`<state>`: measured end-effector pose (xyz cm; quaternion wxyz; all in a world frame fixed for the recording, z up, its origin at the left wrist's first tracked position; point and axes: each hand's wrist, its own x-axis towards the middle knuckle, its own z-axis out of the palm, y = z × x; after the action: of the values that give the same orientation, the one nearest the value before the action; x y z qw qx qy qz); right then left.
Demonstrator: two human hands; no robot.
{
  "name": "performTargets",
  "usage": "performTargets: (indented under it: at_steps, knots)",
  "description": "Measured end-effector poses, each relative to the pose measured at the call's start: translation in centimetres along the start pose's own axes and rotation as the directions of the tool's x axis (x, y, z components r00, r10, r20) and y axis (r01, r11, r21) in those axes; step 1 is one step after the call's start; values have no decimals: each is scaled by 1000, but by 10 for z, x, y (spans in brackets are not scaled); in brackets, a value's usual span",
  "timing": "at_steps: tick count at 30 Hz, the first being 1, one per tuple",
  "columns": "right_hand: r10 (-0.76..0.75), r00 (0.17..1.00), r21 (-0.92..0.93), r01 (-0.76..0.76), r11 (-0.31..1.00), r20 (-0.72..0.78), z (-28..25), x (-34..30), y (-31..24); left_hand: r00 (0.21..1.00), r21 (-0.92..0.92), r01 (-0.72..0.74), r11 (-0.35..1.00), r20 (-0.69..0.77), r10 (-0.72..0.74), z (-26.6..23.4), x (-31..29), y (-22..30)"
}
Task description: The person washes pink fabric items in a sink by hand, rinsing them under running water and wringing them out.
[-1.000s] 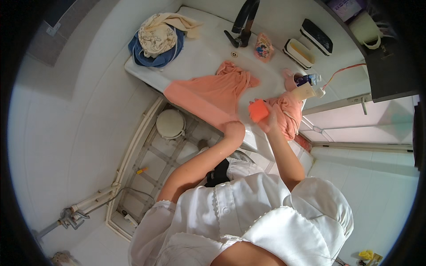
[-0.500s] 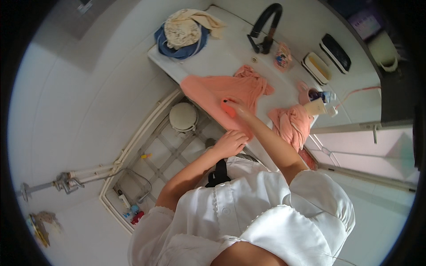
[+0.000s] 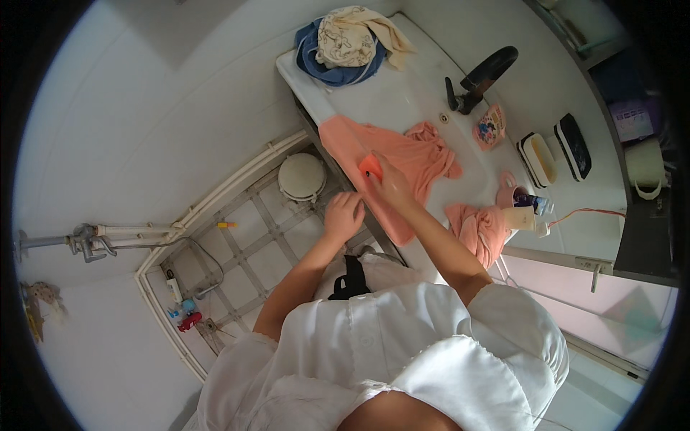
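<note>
A wet-looking salmon-pink cloth (image 3: 410,154) lies in the white sink, its near part spread flat along the front rim and its far part bunched up. My right hand (image 3: 392,185) is closed on a small bright orange-red block (image 3: 369,166) and presses it against the flat part of the cloth. The block's exact kind is hard to make out. Just outside the sink's front edge, my left hand (image 3: 343,215) has loosely bent fingers with nothing visible in them. Whether its fingertips touch the edge, I cannot tell.
A blue basin (image 3: 307,54) with cream patterned fabric (image 3: 345,39) stands at the sink's far left. A black faucet (image 3: 485,75), a printed pouch (image 3: 489,128), a soap dish (image 3: 537,159) and a pink mug (image 3: 507,190) line the back. More pink cloth (image 3: 478,230) lies right; a round lidded bin (image 3: 302,177) stands below.
My left hand has come off the cloth at the sink's front edge and moved left. My right hand has slid the orange-red block slightly toward the cloth's far-left end. The view has shifted.
</note>
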<state>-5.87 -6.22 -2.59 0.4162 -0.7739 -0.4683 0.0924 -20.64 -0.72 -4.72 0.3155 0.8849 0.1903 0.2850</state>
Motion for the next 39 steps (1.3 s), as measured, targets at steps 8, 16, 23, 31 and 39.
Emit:
performTargets:
  at_steps: [8,16,23,31,39]
  knots:
    - [-1,994,-142,17,990,110,14,46,-3,1000,299,-15,954,27,7,29,10,5]
    - [-59,984,-84,73,994,166,-7,-4,17,920,36,-294,955,284,272,18,-16,3]
    - [-52,989,-101,66,993,139,30,92,4,922,-17,-316,949,229,311,17,-11,13]
    - [-167,980,90,157,983,111,2,30,3,935,-32,-261,965,242,260,17,-16,4]
    - [48,984,-77,-36,996,169,29,99,15,922,-54,-234,971,305,239,15,-11,12]
